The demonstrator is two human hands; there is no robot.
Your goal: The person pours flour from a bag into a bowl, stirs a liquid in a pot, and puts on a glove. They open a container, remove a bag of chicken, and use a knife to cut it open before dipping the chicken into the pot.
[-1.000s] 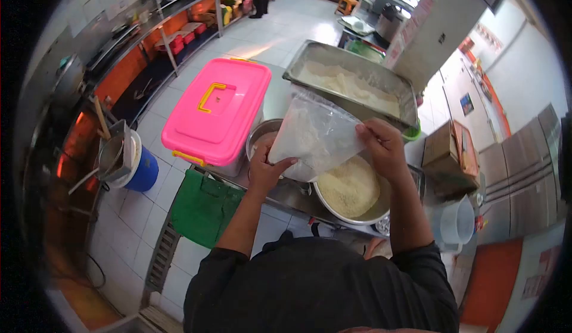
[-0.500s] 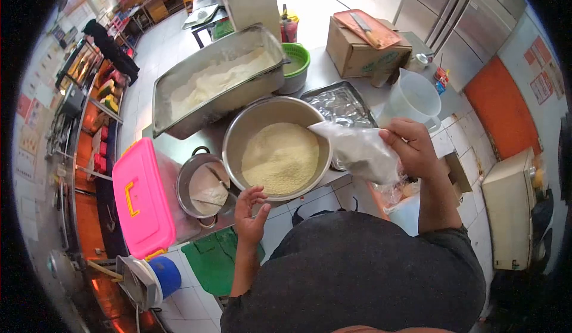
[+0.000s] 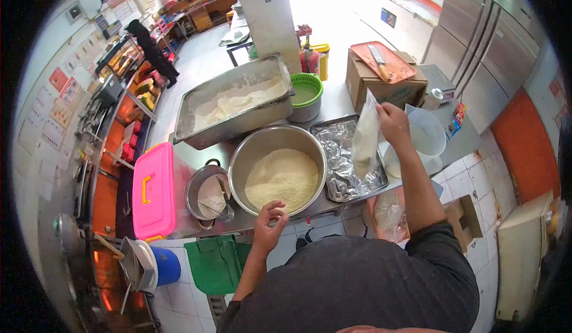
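My right hand (image 3: 393,122) is closed on the top of a clear plastic bag (image 3: 364,139) with whitish powder in its lower part. The bag hangs over a foil-covered tray (image 3: 339,172). Left of it stands a large steel bowl (image 3: 235,175) holding a heap of pale yellow powder (image 3: 283,178). At the bowl's near rim is my left hand (image 3: 271,222), fingers loosely curled and apart, holding nothing. A steel pot (image 3: 192,199) with white powder and a metal utensil sits beside the bowl.
A deep metal pan (image 3: 196,136) of flour and a green basket (image 3: 307,88) stand behind the bowl. A pink-lidded box (image 3: 155,193) is at left. At right are a carton (image 3: 357,79) bearing a red tray and knife (image 3: 378,59), and a clear jug (image 3: 429,136). A person (image 3: 152,50) stands far left.
My right hand has swung the bag up and away from the bowl to over the foil tray, and the bag now hangs upright. My left hand's fingers have curled in. The camera view has shifted.
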